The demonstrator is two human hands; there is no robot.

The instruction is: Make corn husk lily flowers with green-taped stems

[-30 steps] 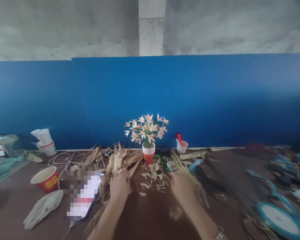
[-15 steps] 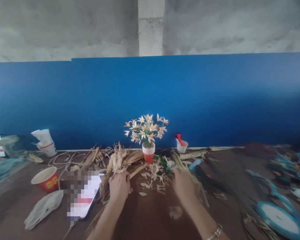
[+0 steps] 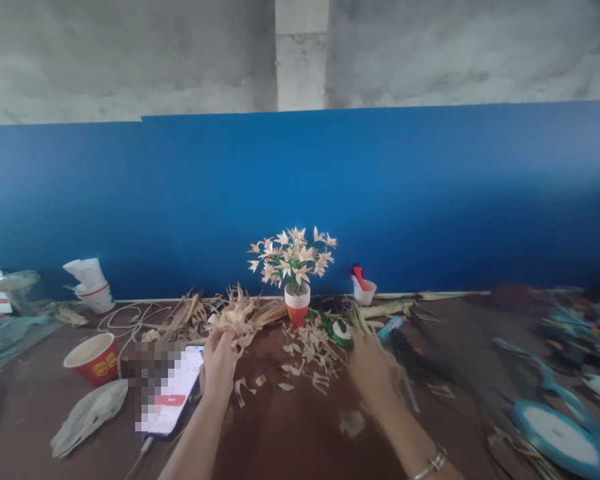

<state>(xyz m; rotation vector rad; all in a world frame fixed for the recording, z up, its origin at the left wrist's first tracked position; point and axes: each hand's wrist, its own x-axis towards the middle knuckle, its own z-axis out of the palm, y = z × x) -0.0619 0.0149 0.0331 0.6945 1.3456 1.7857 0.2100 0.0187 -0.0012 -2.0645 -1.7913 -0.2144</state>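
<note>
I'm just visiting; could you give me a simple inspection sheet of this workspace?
Surface: brown table, littered with pale scraps.
Things at hand: dried husks, green roll; pale flowers stand in a red-and-white pot.
Clutter: red paper cup, phone, blue ribbon spool.
Hands: left hand at the husks, right hand beside the green roll; grips unclear.
Cables: white cord loosely looped near the cup; charging cable at the phone.
Surroundings: blue panel behind, grey wall above.
</note>
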